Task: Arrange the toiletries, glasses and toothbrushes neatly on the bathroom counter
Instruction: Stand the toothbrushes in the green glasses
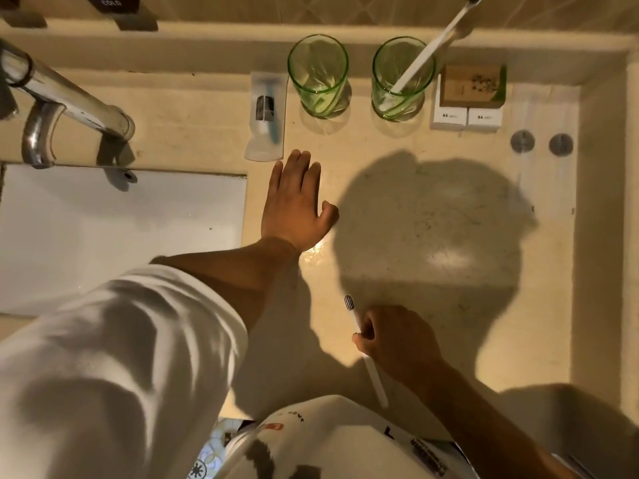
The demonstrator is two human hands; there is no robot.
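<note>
Two green glasses stand at the back of the beige counter: the left glass holds nothing, the right glass has a white toothbrush leaning in it. A razor in a clear packet lies left of the glasses. A brown soap box sits on two white boxes to the right. My left hand rests flat on the counter, fingers straight, just below the packet. Near the front edge my right hand grips a second white toothbrush, bristles pointing away from me.
A white sink basin with a metal tap lies to the left. Two round metal discs are set into the counter at the right. A raised ledge runs along the back wall and a wall bounds the right side.
</note>
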